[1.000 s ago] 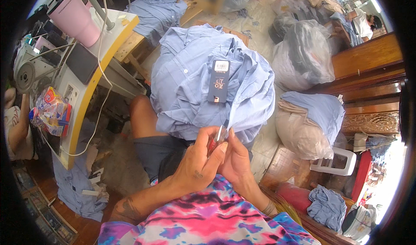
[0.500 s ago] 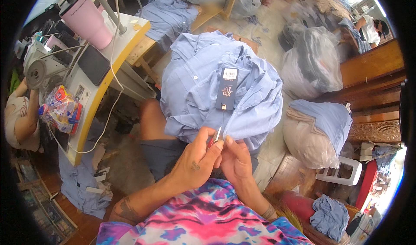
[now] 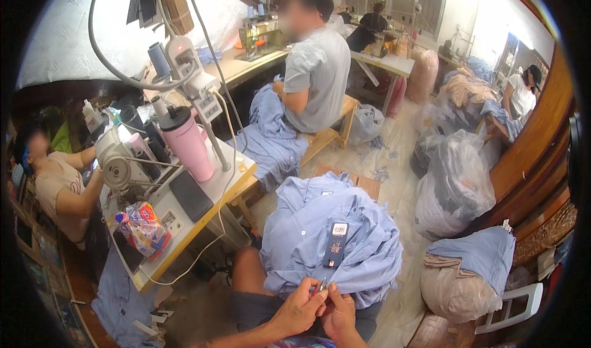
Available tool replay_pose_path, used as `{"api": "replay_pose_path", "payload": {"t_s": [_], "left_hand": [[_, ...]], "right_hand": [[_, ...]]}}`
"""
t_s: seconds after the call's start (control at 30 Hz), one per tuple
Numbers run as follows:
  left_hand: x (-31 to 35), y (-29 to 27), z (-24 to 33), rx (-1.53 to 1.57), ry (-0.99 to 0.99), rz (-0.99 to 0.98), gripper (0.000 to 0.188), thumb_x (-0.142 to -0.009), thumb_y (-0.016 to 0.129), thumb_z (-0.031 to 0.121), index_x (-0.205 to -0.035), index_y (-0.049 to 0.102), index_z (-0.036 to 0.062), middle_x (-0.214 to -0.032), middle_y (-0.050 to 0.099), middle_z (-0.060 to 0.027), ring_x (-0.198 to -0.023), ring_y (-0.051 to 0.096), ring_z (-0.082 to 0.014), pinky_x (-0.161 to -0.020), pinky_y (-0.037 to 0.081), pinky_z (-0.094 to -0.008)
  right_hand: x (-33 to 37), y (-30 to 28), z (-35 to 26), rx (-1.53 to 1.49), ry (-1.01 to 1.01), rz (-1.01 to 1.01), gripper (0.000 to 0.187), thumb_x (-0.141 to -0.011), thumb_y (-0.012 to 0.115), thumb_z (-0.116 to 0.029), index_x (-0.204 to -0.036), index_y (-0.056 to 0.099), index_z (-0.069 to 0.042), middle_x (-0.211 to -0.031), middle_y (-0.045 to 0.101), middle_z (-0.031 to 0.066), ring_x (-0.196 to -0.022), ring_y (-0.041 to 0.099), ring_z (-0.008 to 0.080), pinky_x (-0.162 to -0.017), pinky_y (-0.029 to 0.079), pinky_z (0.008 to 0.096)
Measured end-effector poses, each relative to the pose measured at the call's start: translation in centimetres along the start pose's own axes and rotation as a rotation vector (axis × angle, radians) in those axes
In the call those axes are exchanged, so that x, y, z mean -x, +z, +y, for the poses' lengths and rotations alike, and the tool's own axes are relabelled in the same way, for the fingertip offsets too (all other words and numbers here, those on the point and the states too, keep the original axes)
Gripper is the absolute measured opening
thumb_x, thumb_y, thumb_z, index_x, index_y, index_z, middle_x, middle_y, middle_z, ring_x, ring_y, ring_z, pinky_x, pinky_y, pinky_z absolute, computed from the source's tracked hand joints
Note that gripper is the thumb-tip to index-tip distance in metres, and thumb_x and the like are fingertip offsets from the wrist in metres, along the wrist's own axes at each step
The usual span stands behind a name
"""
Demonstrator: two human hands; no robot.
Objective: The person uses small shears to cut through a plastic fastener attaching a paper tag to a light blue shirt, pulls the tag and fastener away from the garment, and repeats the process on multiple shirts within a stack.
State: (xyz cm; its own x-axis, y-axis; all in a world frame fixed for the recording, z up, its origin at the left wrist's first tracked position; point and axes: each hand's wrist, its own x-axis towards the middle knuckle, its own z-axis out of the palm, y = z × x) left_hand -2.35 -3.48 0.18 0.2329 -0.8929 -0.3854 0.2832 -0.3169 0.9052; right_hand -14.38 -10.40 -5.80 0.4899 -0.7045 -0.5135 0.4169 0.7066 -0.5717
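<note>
A large heap of light-blue shirts [image 3: 295,215] rests at my knees, with a white button showing on its left part. On top lies a dark-blue hang tag [image 3: 336,243] with a white label at its far end. My left hand [image 3: 297,311] is closed round a small cutter with a pointed metal blade and a red handle [image 3: 319,287]; its exact kind is hard to tell. Right beside it, my right hand [image 3: 340,318] pinches at the near edge of the heap, just below the tag. Whatever sits between those fingertips is too small to make out.
At left stands a sewing table [image 3: 237,185] with a pink tumbler [image 3: 188,145], a black phone [image 3: 190,195] and a colourful packet [image 3: 144,228]. A person in grey [image 3: 320,71] sits ahead. Plastic bags [image 3: 455,185], a cloth bundle [image 3: 462,280] and a white stool [image 3: 520,308] line the right.
My view has tilted up, so the heap and both hands sit lower and the seated person ahead has come into sight. Both hands stay together below the tag, the cutter still in the left.
</note>
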Motion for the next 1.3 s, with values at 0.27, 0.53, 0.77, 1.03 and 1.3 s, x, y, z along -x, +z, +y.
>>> {"api": "replay_pose_path", "payload": {"t_s": [0.27, 0.53, 0.77, 1.03, 1.3], "left_hand": [[-0.3, 0.6, 0.6, 0.116, -0.055, 0.041, 0.028, -0.107, 0.053, 0.026, -0.122, 0.047, 0.0032, -0.073, 0.054, -0.0016, -0.048, 0.044, -0.0090, -0.040, 0.034, -0.0283], [-1.4, 0.8, 1.6, 0.174, -0.099, 0.055, 0.029, -0.106, 0.055, 0.025, -0.124, 0.047, 0.0031, -0.072, 0.053, -0.0022, -0.046, 0.043, -0.0091, -0.038, 0.036, -0.0279], [-4.8, -1.0, 3.5, 0.271, -0.107, 0.083, 0.027, -0.105, 0.056, 0.022, -0.121, 0.046, 0.0029, -0.072, 0.055, -0.0042, -0.043, 0.042, -0.0108, -0.035, 0.035, -0.0289], [-6.6, 0.4, 4.1, 0.366, -0.050, 0.108, 0.024, -0.107, 0.054, 0.022, -0.123, 0.048, 0.0053, -0.073, 0.057, -0.0052, -0.040, 0.039, -0.0089, -0.035, 0.036, -0.0283], [-4.1, 0.2, 6.4, 0.205, 0.027, -0.027, 0.022, -0.108, 0.052, 0.022, -0.123, 0.051, 0.0058, -0.070, 0.055, -0.0032, -0.041, 0.038, -0.0070, -0.036, 0.035, -0.0253]], "right_hand": [[0.1, 0.5, 0.3, 0.069, -0.139, -0.032, 0.016, -0.104, 0.066, -0.020, -0.104, 0.065, -0.003, -0.082, 0.070, 0.0058, -0.061, 0.063, 0.0150, -0.055, 0.052, 0.0302], [0.6, 1.1, -0.7, 0.082, -0.158, -0.004, 0.013, -0.103, 0.066, -0.017, -0.104, 0.065, -0.005, -0.085, 0.068, 0.0019, -0.065, 0.059, 0.0120, -0.059, 0.049, 0.0283], [-0.5, -1.6, 2.1, 0.225, -0.247, 0.072, 0.023, -0.100, 0.067, -0.011, -0.122, 0.064, -0.004, -0.094, 0.065, -0.0007, -0.071, 0.055, 0.0084, -0.062, 0.045, 0.0264], [3.0, 0.4, -1.0, -0.027, -0.014, -0.011, 0.015, -0.102, 0.067, -0.017, -0.114, 0.064, -0.009, -0.090, 0.064, -0.0014, -0.068, 0.053, 0.0115, -0.064, 0.046, 0.0328], [0.0, -2.0, -1.8, -0.015, 0.104, -0.381, 0.049, -0.100, 0.069, -0.031, -0.136, 0.053, -0.002, -0.123, 0.065, 0.0104, -0.109, 0.065, 0.0266, -0.098, 0.053, 0.0458]]}}
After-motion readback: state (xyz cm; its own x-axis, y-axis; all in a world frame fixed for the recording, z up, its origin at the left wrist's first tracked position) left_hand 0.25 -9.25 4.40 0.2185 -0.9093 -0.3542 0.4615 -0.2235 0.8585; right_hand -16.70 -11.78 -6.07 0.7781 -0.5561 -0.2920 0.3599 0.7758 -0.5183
